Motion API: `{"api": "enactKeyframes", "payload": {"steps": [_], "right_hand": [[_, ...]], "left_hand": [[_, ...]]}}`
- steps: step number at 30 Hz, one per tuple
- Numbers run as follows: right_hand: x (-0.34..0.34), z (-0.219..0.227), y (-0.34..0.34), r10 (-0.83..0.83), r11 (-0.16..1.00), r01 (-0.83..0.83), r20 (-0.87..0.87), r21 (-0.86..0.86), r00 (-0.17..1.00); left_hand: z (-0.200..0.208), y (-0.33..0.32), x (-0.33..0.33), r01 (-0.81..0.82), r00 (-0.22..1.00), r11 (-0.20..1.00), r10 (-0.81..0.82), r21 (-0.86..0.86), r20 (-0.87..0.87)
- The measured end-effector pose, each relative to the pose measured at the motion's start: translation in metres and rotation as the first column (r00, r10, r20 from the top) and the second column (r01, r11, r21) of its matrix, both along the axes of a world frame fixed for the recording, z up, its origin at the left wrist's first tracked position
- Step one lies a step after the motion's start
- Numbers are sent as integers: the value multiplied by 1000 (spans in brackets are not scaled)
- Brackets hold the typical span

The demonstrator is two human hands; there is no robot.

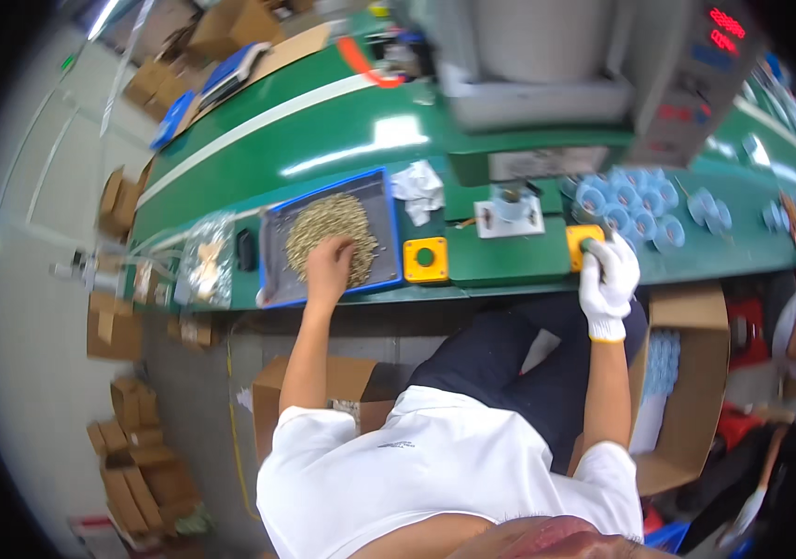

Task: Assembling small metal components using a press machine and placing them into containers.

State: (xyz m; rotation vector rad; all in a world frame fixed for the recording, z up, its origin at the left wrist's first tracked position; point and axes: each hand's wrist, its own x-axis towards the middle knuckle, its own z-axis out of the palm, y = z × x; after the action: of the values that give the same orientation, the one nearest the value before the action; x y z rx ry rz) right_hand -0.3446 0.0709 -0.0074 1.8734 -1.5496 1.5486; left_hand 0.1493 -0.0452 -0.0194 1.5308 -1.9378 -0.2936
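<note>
My bare left hand reaches into a blue-rimmed tray, its fingertips drawn together at a heap of small brass-coloured parts. Whatever is between those fingers is too small to make out. In a white knit glove, my right hand rests at a yellow button box, partly covering its green button; the fingers lie apart and grip nothing visible. A second yellow button box stands just right of the tray. Between the two boxes, a light-blue cup-shaped piece sits on a white plate under the machine.
A large grey machine with a red display overhangs the green bench. Several light-blue cup-shaped pieces cluster at right. A crumpled white cloth lies beside the tray, and an open carton stands by my right arm.
</note>
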Motion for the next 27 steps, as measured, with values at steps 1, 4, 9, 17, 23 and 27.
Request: {"api": "enactKeyframes", "payload": {"steps": [1,4,9,17,23,27], "right_hand": [[2,6,-4,30,999,-30,-1,-22,1000],[3,15,-13,72,995,-74,-40,-74,997],[14,39,-11,125,988,-119,53,-100,991],[102,79,-69,144,856,-371,523,360,840],[73,91,-79,204,978,-191,183,-85,962],[3,86,-76,20,999,11,601,-47,799]], "left_hand": [[-1,2,3,-10,1000,999,10,-32,-19],[-3,6,11,-53,996,999,53,4,-73],[-5,0,10,-10,1000,1000,10,-2,-15],[-10,1,10,-9,1000,999,9,-31,17],[-6,5,11,-25,999,1000,25,7,19],[-7,2,11,-13,1000,1000,13,-26,9]]}}
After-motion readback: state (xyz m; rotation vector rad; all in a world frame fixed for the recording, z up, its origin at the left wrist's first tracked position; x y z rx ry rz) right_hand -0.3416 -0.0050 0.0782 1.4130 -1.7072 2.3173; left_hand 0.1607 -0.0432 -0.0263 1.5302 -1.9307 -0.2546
